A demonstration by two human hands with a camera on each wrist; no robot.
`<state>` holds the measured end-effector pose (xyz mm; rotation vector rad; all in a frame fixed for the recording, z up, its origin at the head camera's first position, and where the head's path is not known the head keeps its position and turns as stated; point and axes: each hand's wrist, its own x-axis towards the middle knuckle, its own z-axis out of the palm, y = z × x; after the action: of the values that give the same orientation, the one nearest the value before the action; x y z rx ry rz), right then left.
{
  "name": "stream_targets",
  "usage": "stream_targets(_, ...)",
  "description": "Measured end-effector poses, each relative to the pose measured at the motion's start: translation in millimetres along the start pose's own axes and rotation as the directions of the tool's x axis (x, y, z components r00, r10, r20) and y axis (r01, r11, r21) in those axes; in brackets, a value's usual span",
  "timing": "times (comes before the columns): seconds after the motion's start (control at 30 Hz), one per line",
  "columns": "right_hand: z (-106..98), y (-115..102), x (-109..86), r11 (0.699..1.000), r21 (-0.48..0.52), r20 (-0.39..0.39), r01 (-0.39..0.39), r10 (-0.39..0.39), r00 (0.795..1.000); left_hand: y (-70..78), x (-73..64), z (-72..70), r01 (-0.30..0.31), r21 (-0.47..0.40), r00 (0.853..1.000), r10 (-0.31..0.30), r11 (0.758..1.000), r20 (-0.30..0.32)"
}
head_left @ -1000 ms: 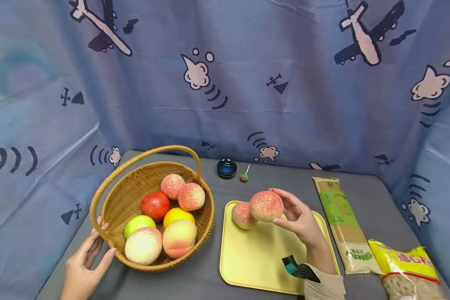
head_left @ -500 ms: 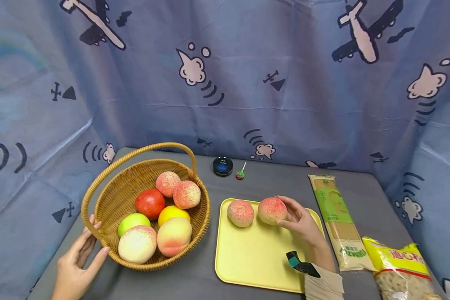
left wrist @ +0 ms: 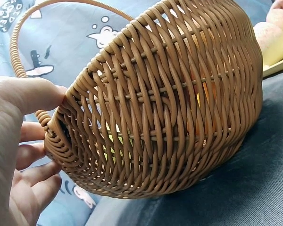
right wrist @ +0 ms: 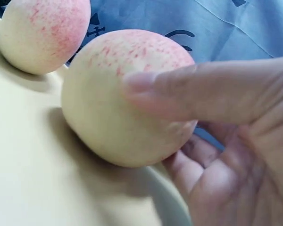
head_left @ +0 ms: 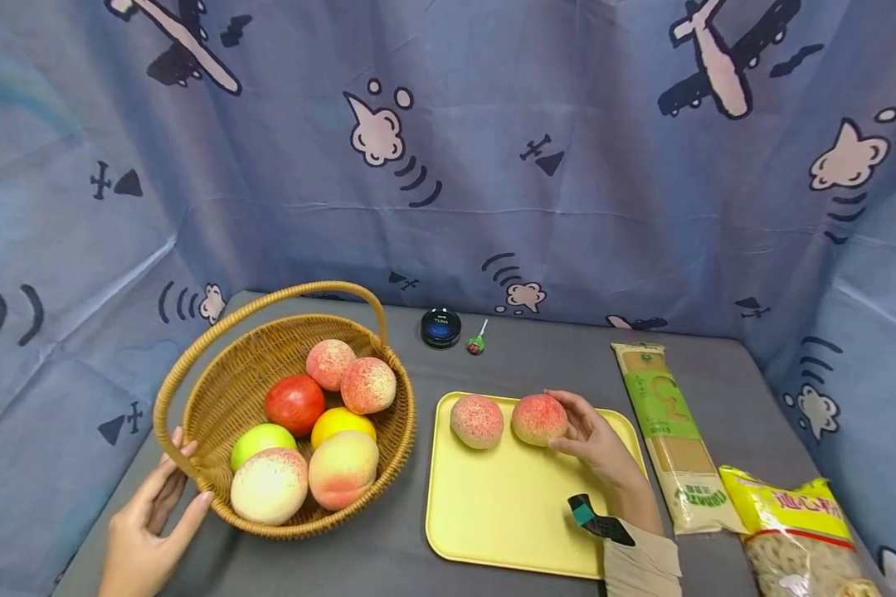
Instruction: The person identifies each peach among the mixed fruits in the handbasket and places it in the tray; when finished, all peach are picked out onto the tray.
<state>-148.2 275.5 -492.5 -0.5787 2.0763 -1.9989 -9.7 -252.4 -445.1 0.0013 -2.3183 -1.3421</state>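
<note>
My right hand (head_left: 597, 448) holds a red-speckled peach (head_left: 540, 419) between thumb and fingers at the back of the yellow tray (head_left: 508, 514). In the right wrist view the thumb lies across the side of this peach (right wrist: 127, 99), low over the tray. A second peach (head_left: 477, 421) sits just left of it on the tray. At the left, my left hand (head_left: 145, 526) grips the wicker basket (head_left: 399, 464) by its rim near the handle's foot; the left wrist view has the thumb on the rim (left wrist: 92, 70). Inside the basket lie several peaches, a red fruit (head_left: 294, 405), a green one and a yellow one.
A tuna tin (head_left: 440, 328) and a lollipop (head_left: 476, 340) are at the back of the grey table. Right of the tray lie a long noodle packet (head_left: 672, 431) and a yellow bag of pasta (head_left: 802, 531). A patterned curtain (head_left: 448, 166) hangs around the table.
My right hand has lowered its peach from in front of the other one to the tray, right of it. The left hand stays at the basket; the whole head view has shifted slightly.
</note>
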Motion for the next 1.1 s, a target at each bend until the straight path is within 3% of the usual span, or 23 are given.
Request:
stream_targets(0.43,0.1,-2.9,-0.1,0.994,0.004,0.035,-0.107,0.107,0.994,3.1,-0.3,-2.2,0.028,0.01,1.0,-0.028,1.0,0.005)
stream_targets(0.63,0.7,-4.4,0.1,0.99,-0.007,0.028,-0.14,0.14,0.99,2.9,0.6,-1.7,0.014,0.014,1.0,-0.014,1.0,0.003)
stream_targets(0.77,2.4,-9.1,-0.8,0.994,-0.027,-0.022,-0.108,0.107,0.994,2.9,1.4,-1.0,0.008,0.02,1.0,-0.008,1.0,-0.003)
stream_targets(0.9,3.9,-17.3,-1.3,0.998,-0.061,-0.069,-0.027,0.023,0.997,3.3,1.5,-0.9,0.008,0.018,1.0,-0.008,1.0,0.0)
stream_targets(1.1,7.3,-35.0,-0.9,0.99,-0.09,-0.044,0.108,-0.112,0.993,4.0,1.2,-1.3,0.013,0.007,1.0,-0.013,1.0,0.012)
